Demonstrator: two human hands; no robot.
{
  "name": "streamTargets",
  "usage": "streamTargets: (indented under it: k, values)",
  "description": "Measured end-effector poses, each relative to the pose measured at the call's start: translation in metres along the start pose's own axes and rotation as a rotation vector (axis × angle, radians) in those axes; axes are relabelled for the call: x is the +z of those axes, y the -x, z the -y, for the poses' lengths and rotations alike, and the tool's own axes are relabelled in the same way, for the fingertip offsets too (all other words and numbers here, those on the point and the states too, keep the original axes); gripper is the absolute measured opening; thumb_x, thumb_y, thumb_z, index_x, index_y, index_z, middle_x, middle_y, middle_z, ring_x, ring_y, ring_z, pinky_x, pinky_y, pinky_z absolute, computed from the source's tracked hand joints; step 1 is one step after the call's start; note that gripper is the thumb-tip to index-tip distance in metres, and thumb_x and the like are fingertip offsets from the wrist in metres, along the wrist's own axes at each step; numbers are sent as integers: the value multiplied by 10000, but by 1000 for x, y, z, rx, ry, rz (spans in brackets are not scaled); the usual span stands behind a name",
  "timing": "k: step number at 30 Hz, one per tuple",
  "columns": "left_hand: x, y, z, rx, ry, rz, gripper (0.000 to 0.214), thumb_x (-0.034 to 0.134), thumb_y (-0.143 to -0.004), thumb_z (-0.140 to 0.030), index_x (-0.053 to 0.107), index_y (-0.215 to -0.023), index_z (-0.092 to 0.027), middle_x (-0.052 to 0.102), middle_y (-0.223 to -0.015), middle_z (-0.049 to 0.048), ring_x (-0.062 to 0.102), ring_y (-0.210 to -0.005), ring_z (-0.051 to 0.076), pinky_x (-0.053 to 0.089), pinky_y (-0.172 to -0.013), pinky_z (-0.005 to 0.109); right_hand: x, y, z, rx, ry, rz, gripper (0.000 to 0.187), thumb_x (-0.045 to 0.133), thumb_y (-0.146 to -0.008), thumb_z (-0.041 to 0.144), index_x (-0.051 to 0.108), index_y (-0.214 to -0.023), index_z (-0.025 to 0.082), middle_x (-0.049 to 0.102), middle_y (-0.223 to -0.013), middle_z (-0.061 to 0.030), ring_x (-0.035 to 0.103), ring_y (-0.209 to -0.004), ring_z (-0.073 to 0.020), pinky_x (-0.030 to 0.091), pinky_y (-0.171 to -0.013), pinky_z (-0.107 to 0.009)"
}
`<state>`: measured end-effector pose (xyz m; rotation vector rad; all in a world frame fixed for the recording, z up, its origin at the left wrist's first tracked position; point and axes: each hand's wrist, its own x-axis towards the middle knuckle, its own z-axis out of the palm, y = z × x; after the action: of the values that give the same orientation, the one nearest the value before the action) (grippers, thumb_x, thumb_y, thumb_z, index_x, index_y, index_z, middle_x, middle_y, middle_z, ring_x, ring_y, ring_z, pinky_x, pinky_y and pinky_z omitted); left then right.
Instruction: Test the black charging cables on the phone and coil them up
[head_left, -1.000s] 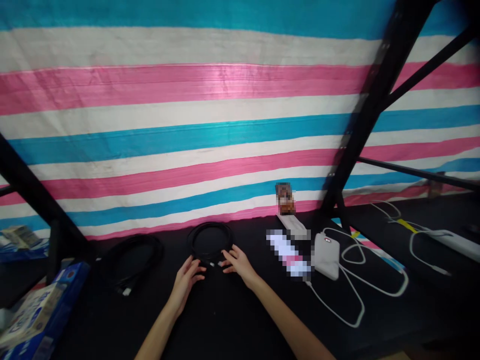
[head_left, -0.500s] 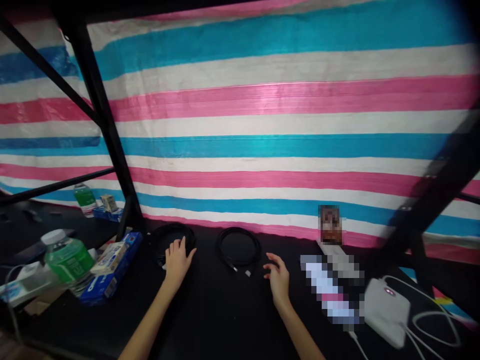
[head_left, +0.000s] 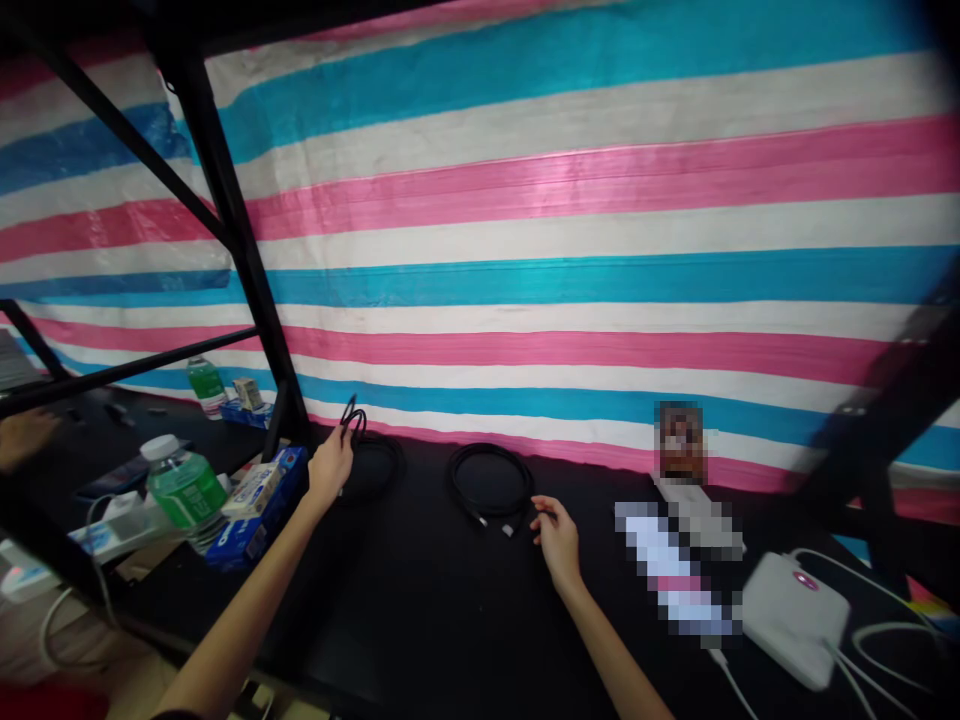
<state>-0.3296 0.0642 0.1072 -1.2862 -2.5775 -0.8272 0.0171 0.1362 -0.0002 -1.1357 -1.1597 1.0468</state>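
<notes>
Two coils of black cable lie on the black table near the striped tarp. My left hand [head_left: 330, 467] is closed on part of the left black cable coil [head_left: 375, 462] and lifts a loop and its end above the table. The second black cable coil [head_left: 489, 480] lies flat in the middle, its plugs pointing toward me. My right hand [head_left: 556, 536] rests on the table just right of those plugs, fingers loosely curled and holding nothing.
A black metal rack post [head_left: 240, 260] stands left of the coils. Green bottles [head_left: 186, 490] and blue boxes [head_left: 259, 500] sit at the left. A white charger [head_left: 787, 615] with white cords lies at the right. Another person's hand [head_left: 22, 435] shows at the far left.
My left hand went from the middle coil to the left coil, closed on it and raised its end. My right hand let go and drew back. The view swung left.
</notes>
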Motion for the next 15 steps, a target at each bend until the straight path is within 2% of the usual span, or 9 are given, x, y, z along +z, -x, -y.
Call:
streamTargets:
  k: [4,8,9,11,12,13,15]
  values:
    - [-27,6,-12,-25,80,-188,485,200,-880,-482,549,-1018,-174,661,-851,85,621,-785,197,392,-607,241,0,5,2,-43,14,22,278,480,-592,278,578,-816,146,523,-726,-14,490,-486,-98,383,-343,-194]
    - [-42,48,-33,51,109,-305,392,308,-868,-483,571,-1004,-225,673,-800,17,616,-710,141,361,-584,200,5,13,12,-50,-59,66,248,563,-612,307,560,-809,156,514,-676,0,468,-470,-86,358,-332,-173]
    - [-43,63,-38,119,85,-370,373,349,-860,-469,598,-974,-216,673,-738,20,607,-638,140,343,-548,205,8,17,15,-35,-83,111,266,585,-617,332,558,-815,157,519,-686,-2,467,-464,-83,354,-325,-170]
    - [-41,96,-46,286,4,-426,335,405,-850,-433,645,-901,-205,648,-599,22,570,-515,133,321,-508,215,13,26,23,39,-116,279,333,597,-642,407,564,-857,156,542,-734,-17,496,-469,-88,368,-315,-172]
    - [-39,114,-50,360,-17,-425,308,428,-844,-414,659,-882,-214,637,-558,17,557,-483,130,325,-506,218,15,32,26,105,-123,411,376,572,-672,455,572,-898,154,559,-764,-31,529,-486,-102,390,-320,-179]
    - [-35,132,-53,431,-13,-402,283,447,-839,-398,664,-883,-221,642,-557,15,559,-476,129,340,-515,217,17,37,29,181,-124,559,426,525,-709,503,576,-943,151,577,-792,-48,567,-514,-121,415,-330,-190]
    - [-24,168,-59,559,57,-264,259,449,-840,-371,660,-899,-233,683,-665,25,583,-503,126,371,-526,212,21,47,33,335,-116,825,541,389,-773,585,574,-1025,143,609,-821,-83,620,-556,-158,447,-348,-210]
